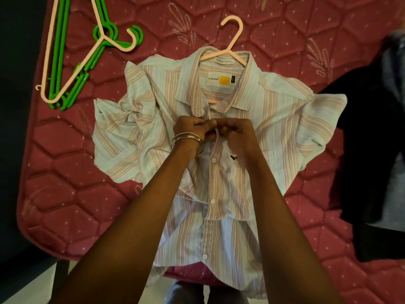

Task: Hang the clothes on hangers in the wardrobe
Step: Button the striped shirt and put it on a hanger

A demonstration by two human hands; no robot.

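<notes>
A pale blue and pink striped shirt lies face up on the red quilted mattress, collar away from me. A pink hanger sits inside its collar, hook pointing up past the neck. My left hand, with silver bangles on the wrist, and my right hand meet just below the collar. Both pinch the shirt's front placket at a button there. Lower buttons run down the placket toward me.
A pile of spare hangers, one pink on top of several green, lies at the mattress's upper left. Dark clothing is heaped along the right side. The mattress edge and the floor are at the lower left.
</notes>
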